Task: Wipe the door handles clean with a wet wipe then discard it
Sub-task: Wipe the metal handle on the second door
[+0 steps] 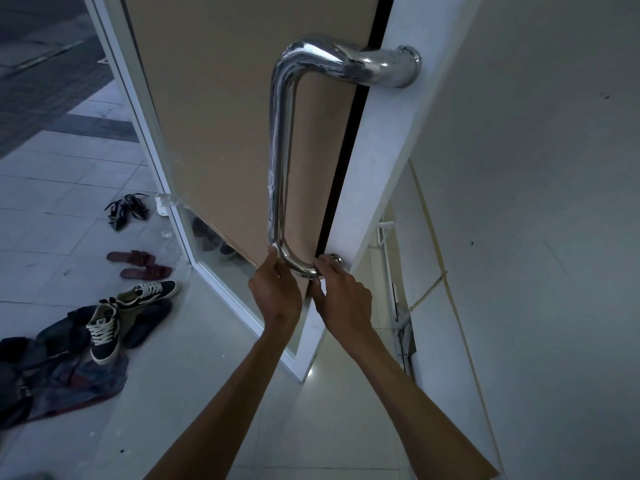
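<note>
A long chrome pull handle (pixel 278 150) runs down the edge of a white-framed door (pixel 363 188) with a tan panel. Both of my hands are at the handle's lower bend. My left hand (pixel 277 289) grips the bend from the left, thumb up against the bar. My right hand (pixel 341 289) curls round the lower end of the handle close to its round mount (pixel 336 259). A small pale bit (pixel 274 245) shows at my left fingertips; I cannot tell whether it is the wet wipe.
Shoes lie on the tiled floor to the left: black heels (pixel 126 209), red sandals (pixel 142 263), dark sneakers (pixel 117 320), beside a heap of dark cloth (pixel 52 375). A white wall (pixel 536 202) stands close on the right. A glass side panel (pixel 214 244) sits behind the door.
</note>
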Demonstrator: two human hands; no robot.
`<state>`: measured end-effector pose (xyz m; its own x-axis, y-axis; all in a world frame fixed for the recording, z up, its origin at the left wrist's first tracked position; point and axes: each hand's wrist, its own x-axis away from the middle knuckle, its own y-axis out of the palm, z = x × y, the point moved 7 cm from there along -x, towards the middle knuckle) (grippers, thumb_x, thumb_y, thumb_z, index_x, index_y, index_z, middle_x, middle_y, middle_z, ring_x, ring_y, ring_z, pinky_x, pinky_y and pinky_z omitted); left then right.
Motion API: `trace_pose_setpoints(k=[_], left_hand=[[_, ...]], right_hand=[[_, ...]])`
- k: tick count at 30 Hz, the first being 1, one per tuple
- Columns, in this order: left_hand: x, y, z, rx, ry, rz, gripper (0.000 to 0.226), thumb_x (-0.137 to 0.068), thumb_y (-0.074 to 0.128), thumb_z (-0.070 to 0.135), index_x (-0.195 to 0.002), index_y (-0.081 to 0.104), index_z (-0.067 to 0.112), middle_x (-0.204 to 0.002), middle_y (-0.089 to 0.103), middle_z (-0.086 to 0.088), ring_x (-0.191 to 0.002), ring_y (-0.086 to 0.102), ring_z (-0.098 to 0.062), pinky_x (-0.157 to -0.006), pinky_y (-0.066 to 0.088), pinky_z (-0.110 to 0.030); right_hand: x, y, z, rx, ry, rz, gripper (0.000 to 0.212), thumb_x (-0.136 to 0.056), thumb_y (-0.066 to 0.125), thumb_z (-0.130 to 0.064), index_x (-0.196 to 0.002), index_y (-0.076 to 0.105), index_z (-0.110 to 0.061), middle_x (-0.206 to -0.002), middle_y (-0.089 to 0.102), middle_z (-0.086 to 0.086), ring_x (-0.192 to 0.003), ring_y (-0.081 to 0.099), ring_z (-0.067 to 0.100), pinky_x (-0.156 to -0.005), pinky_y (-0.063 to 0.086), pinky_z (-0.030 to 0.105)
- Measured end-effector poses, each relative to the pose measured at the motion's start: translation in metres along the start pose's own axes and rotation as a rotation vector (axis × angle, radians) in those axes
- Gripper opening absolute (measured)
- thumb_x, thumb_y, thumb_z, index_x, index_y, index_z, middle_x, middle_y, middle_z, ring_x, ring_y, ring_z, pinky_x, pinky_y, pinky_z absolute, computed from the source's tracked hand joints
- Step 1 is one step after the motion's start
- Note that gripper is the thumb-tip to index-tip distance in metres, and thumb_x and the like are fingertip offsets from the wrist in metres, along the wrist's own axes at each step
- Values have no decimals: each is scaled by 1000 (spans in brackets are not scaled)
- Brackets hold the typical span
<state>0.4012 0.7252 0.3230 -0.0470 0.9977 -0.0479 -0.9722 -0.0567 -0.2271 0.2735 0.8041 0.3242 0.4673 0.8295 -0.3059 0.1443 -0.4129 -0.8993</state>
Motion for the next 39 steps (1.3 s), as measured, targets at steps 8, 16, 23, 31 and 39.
trace_pose_setpoints(k=[8,16,23,31,39], left_hand=[[-8,-5,18,186,-14,10,27,-112,48,24,-110,63,47,-91,73,27,-88,69,4,-96,52,-11],[-8,-7,35,169,116,-54,37,-113,43,19,-105,47,55,-78,60,22,-68,56,0,-68,46,-7],[-18,-18,41,115,330,-112,39,-106,54,6,-141,59,20,-88,69,8,-66,60,14,-67,36,8],[-33,-26,51,163,517,-186,40,-99,61,-8,-139,61,-4,-135,60,8,-98,46,30,-79,29,9],[-58,-30,59,159,646,-301,43,-98,65,0,-141,61,2,-139,65,-17,-129,51,16,-102,37,1]], right_hand=[[0,4,-2,-3,19,44,37,-96,76,-25,-133,69,-23,-139,69,-5,-78,77,20,-61,59,29],[-1,8,-2,20,40,23,41,-99,70,-29,-140,65,-25,-151,60,-8,-86,78,18,-67,60,30],[0,5,-8,35,88,44,40,-98,72,-26,-138,67,-22,-150,61,-5,-86,78,20,-67,58,29],[-1,6,-19,85,185,44,46,-96,72,-23,-141,62,-23,-148,62,-6,-91,77,26,-70,62,39],[-2,-1,-35,145,373,-40,50,-105,57,-25,-153,50,-31,-163,44,-14,-112,72,24,-87,57,38]])
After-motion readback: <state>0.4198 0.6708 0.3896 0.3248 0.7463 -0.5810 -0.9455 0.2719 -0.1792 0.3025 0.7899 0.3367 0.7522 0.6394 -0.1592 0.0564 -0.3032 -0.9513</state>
